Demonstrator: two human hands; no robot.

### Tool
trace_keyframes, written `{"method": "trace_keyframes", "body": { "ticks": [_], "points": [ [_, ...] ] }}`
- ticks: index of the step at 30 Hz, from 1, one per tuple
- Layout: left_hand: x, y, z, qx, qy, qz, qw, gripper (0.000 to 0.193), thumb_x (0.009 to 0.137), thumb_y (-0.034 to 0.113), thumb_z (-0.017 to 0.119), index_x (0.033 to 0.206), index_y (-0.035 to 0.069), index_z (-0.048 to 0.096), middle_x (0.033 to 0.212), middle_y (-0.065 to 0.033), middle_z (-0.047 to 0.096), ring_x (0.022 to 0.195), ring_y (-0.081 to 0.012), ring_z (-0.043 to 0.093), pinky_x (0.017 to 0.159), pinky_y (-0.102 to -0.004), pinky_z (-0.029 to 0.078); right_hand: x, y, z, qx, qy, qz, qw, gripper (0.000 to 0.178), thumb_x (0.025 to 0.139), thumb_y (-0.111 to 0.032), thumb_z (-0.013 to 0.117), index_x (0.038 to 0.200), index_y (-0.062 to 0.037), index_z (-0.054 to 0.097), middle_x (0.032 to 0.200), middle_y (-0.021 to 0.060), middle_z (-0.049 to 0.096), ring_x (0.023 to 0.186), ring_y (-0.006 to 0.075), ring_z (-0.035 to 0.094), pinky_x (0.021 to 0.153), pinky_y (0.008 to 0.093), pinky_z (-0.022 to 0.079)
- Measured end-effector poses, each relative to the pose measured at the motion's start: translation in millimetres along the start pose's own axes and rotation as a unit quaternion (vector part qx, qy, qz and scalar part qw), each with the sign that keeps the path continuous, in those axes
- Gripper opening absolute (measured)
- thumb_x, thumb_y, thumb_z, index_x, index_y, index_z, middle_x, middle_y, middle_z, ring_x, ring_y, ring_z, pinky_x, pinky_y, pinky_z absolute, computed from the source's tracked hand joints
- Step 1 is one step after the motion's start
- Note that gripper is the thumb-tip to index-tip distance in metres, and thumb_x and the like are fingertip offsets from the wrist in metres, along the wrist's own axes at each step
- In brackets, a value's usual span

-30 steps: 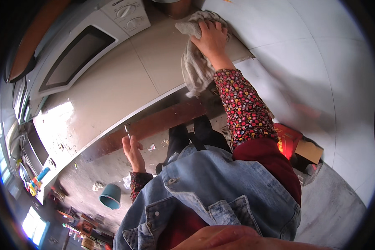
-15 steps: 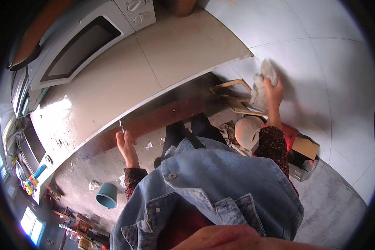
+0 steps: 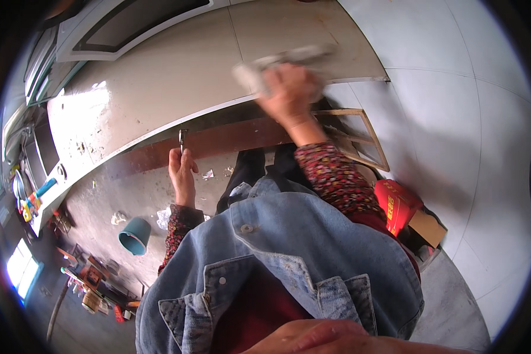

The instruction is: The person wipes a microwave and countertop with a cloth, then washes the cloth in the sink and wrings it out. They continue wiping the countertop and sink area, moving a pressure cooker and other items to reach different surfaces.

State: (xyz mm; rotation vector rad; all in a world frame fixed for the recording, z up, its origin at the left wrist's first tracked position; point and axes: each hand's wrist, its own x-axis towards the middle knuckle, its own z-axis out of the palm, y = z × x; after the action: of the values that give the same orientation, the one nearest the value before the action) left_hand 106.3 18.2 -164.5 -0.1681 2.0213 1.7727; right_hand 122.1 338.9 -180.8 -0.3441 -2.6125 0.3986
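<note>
My right hand (image 3: 290,94) is closed round a pale grey cloth (image 3: 251,75). It is over the front part of the beige countertop (image 3: 165,76), and both hand and cloth are blurred by motion. Below the counter's front edge, my left hand (image 3: 183,174) grips a slim metal tool (image 3: 181,140) that points up toward that edge. Its exact kind is too small to tell. Dark specks and a bright glare mark the counter's left part.
A microwave (image 3: 141,23) stands at the counter's back. Wooden frames (image 3: 369,138) lean by the white tiled wall (image 3: 436,112), with a red box (image 3: 395,203) nearby. On the floor at left stands a teal bucket (image 3: 135,236). A reddish-brown board (image 3: 230,140) lies beneath the counter.
My right hand has swung left with the cloth, from beside the tiled wall to over the countertop. The left hand still holds the metal tool below the counter edge. The view has shifted.
</note>
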Motion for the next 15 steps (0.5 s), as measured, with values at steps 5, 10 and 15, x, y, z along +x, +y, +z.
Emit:
{"method": "trace_keyframes", "body": {
  "ticks": [5, 10, 15],
  "points": [
    [5.6, 28.5, 8.4, 0.007, 0.0, 0.045, 0.999, 0.015, 0.101, 0.02, 0.056, 0.094, 0.008, 0.05, 0.069, 0.0027, 0.044, 0.057, -0.005, 0.042, 0.052, -0.0214, 0.034, 14.7, -89.1, 42.8, 0.174, -0.055, -0.184, 0.966, 0.045, 0.06, -0.032, 0.08, 0.101, -0.019, 0.066, 0.107, 0.002, 0.061, 0.112, 0.0233, 0.054, 0.089, 0.051, 0.043],
    [-21.0, 7.8, -26.2, -0.045, 0.072, 0.028, 0.996, 0.012, 0.101, 0.018, 0.056, 0.098, 0.008, 0.051, 0.074, 0.0033, 0.046, 0.059, -0.005, 0.043, 0.054, -0.0211, 0.037, 7.1, 56.8, -15.6, 0.008, 0.051, -0.042, 0.998, 0.042, 0.058, -0.02, 0.081, 0.097, -0.0149, 0.068, 0.1, 0.0058, 0.063, 0.1, 0.0293, 0.058, 0.083, 0.0466, 0.044],
    [-29.8, -21.9, -45.1, -0.04, 0.064, 0.013, 0.997, 0.011, 0.102, 0.016, 0.053, 0.096, 0.007, 0.051, 0.072, 0.0039, 0.044, 0.06, -0.0044, 0.043, 0.055, -0.0213, 0.038, -5.0, 155.5, -22.0, -0.225, 0.07, 0.053, 0.97, 0.038, 0.073, -0.025, 0.076, 0.106, -0.009, 0.066, 0.11, 0.0139, 0.061, 0.105, 0.0363, 0.054, 0.088, 0.0528, 0.041]
  ]
}}
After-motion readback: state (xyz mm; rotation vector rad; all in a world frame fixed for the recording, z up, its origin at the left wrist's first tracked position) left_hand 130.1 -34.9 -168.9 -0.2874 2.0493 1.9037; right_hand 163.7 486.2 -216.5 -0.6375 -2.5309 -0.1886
